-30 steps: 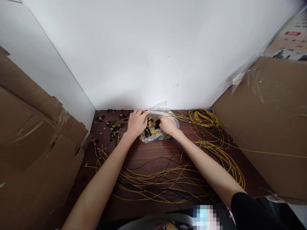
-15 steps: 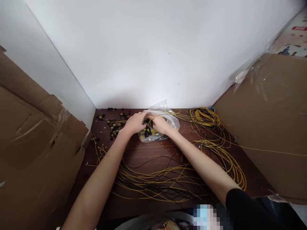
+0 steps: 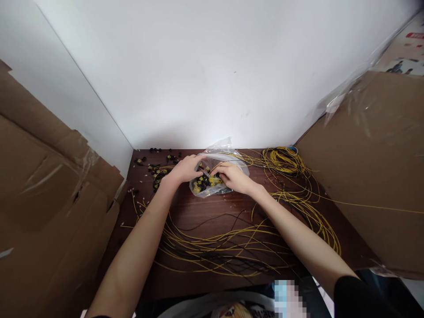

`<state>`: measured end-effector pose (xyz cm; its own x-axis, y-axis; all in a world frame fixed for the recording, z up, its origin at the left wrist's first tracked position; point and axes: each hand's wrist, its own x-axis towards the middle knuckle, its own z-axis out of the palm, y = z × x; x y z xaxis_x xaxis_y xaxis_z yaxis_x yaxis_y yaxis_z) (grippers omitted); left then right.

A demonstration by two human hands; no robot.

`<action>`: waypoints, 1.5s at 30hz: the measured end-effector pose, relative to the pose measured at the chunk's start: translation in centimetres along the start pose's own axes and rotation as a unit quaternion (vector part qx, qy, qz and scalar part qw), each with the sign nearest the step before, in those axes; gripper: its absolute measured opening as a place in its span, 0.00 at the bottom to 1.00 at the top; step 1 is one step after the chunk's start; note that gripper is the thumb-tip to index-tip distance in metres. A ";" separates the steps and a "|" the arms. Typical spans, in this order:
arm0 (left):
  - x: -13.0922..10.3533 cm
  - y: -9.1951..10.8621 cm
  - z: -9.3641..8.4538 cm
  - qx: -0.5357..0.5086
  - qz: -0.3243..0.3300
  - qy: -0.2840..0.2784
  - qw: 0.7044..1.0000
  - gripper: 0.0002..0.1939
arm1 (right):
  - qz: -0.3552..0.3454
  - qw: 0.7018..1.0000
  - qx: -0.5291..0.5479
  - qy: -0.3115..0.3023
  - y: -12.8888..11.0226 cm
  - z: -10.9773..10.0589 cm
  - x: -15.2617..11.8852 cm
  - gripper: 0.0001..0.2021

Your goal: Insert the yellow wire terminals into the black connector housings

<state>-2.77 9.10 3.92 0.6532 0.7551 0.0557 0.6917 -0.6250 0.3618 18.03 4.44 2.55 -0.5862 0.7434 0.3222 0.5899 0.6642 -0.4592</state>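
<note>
A clear plastic bag (image 3: pixel 214 191) lies at the back middle of the dark wooden tabletop, with small black-and-yellow parts (image 3: pixel 202 183) inside it. My left hand (image 3: pixel 185 170) is at the bag's left rim, thumb and fingers around the plastic at its mouth. Over the right side of the opening is my right hand (image 3: pixel 236 177), its fingers curled together just above the parts. Whatever those fingertips pinch is too small and hidden to name. Thin yellow wires run past the right hand across the bag's mouth.
More black-and-yellow parts (image 3: pixel 155 170) are scattered left of the bag. Coiled yellow wire (image 3: pixel 285 161) lies at the back right. Long yellow and black wires (image 3: pixel 212 242) sweep across the front. Cardboard panels (image 3: pixel 53 185) flank the left and right; a white wall (image 3: pixel 198 79) rises behind.
My right hand has drawn back to the right and partly out of the bag, uncovering more of the parts. My left hand has stayed at the bag's rim.
</note>
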 end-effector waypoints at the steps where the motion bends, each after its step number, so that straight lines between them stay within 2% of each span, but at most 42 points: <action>1: 0.0 0.1 -0.3 0.002 -0.014 -0.004 1.000 0.26 | -0.001 1.000 0.000 -0.001 -0.1 -0.1 -0.3 0.20; 4: -0.3 0.7 -1.3 0.003 -0.041 -0.006 0.999 0.17 | 0.007 1.000 0.009 0.013 -0.7 -0.4 -1.0 0.19; 8: -0.7 1.8 -2.6 0.003 -0.043 0.036 0.998 0.11 | 0.045 0.996 0.042 0.070 -1.2 -0.1 -1.8 0.16; 10: -0.9 2.3 -2.7 0.010 -0.040 0.028 0.999 0.08 | 0.064 0.993 0.035 0.096 -1.2 0.2 -2.1 0.14; 15: -0.6 2.6 -1.8 0.058 -0.070 -0.018 0.996 0.08 | 0.072 0.988 -0.016 0.134 -0.8 1.4 -2.8 0.14; 21: -0.4 2.7 -1.3 0.069 -0.081 -0.020 0.994 0.05 | 0.080 0.980 -0.026 0.179 -1.2 1.9 -2.8 0.12; 26: -0.6 3.0 -2.3 0.052 -0.048 0.021 0.997 0.04 | 0.052 0.969 -0.085 0.225 -2.2 1.7 -3.2 0.10; 28: -0.7 3.2 -2.9 0.034 -0.035 0.050 0.998 0.05 | 0.025 0.970 -0.071 0.231 -3.0 1.5 -3.3 0.10; 32: -0.9 4.0 -4.2 0.027 -0.029 0.122 0.992 0.04 | -0.037 0.976 0.018 0.216 -4.9 0.8 -2.0 0.13; 34: -1.2 4.3 -4.8 -0.010 -0.028 0.151 0.988 0.04 | 0.007 0.979 0.026 0.201 -5.6 0.5 -0.7 0.14; 37: -1.7 4.7 -5.5 -0.108 -0.039 0.184 0.976 0.05 | 0.108 0.988 -0.045 0.099 -5.5 0.6 1.3 0.15; 40: -2.0 5.2 -5.9 -0.200 -0.046 0.208 0.956 0.07 | 0.180 0.974 -0.138 0.031 -4.6 1.2 2.6 0.13; 42: -2.0 5.7 -6.1 -0.279 -0.033 0.218 0.935 0.12 | 0.208 0.964 -0.166 0.015 -4.0 1.6 3.0 0.12; 45: -1.9 6.7 -6.1 -0.410 -0.018 0.224 0.884 0.18 | 0.230 0.957 -0.177 0.013 -3.6 2.0 3.4 0.11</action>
<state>-1.31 4.66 11.92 0.3204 0.8891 0.3269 0.1342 -0.3842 0.9134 12.79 4.39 3.68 -0.2076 0.9622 0.1764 0.9363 0.2476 -0.2489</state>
